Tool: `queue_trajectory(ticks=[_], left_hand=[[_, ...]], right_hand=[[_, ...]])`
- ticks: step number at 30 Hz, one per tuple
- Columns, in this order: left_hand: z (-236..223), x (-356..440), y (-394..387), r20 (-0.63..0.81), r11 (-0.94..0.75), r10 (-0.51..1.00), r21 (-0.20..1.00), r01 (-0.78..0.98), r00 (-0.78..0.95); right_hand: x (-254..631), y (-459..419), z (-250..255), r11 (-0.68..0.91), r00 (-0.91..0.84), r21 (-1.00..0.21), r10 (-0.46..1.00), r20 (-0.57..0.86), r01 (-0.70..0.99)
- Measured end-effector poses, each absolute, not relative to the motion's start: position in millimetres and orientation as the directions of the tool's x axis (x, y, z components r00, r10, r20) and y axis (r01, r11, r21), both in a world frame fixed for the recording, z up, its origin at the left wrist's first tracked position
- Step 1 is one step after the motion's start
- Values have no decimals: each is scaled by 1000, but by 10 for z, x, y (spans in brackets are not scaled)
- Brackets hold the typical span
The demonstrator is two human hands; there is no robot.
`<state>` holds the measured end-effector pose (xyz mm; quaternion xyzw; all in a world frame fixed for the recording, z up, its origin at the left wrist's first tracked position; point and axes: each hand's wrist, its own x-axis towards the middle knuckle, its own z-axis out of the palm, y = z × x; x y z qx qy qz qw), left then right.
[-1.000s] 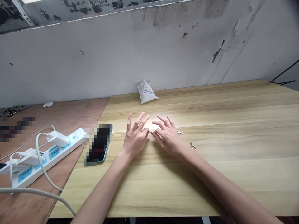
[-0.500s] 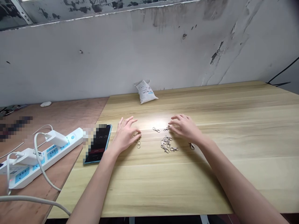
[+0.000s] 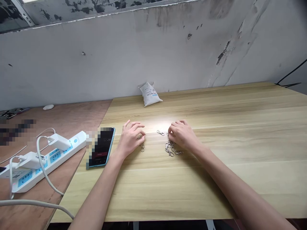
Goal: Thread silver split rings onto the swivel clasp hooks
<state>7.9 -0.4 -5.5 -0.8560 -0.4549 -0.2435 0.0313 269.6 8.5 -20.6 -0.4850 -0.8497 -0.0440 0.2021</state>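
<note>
Clasps (image 3: 170, 153): bunched just this side of the right hand (image 3: 181, 134), fingertips together. Rings (image 3: 142, 148) by curled left hand (image 3: 131, 138); cannot tell whether pinching any.

- clasps (image 3: 160, 132): silvery metal, shiny, smooth
- rings (image 3: 142, 148): thin metal wire, silvery, smooth
- tabletop (image 3: 216, 182): light wood-look surf., visible grain, smooth, semi-gloss w/ bright glare patch
- side table (image 3: 96, 110): reddish-brn wood, mostly matt, faint grain
- phone (image 3: 104, 147): dark glossy screen, partly pixelated; teal edge, mat'l unclear
- packet (image 3: 151, 95): whitish plastic-type film, crinkled, w/ printed label area
- power strip (image 3: 81, 140): wht plastic, smooth, lt sheen; blue socket faces, plastic too
- chargers (image 3: 59, 142): wht plastic, smooth, slightly glossy
- thick cable (image 3: 35, 202): grayish plastic/rubber-type sheath, smooth, approx. matt
- wall (image 3: 120, 60): painted plaster look, matt, rough chipped spots
</note>
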Motion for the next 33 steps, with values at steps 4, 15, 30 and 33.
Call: queue_trajectory(ticks=[4, 15, 30, 33], left_hand=[[-36, 106, -23, 450, -577, 780, 251, 777, 434], [-99, 109, 1, 488, -575, 774, 273, 771, 405], [-79, 114, -2, 433, -574, 789, 269, 773, 436], [-71, 119, -8, 449, -573, 787, 273, 773, 424]], right_hand=[[2665, 46, -172, 493, -415, -223, 852, 318, 841], [2655, 41, -187, 512, -395, -228, 822, 411, 828], [2497, -55, -150, 619, -427, -191, 702, 570, 762], [2488, -58, -167, 628, -444, -183, 698, 561, 756]])
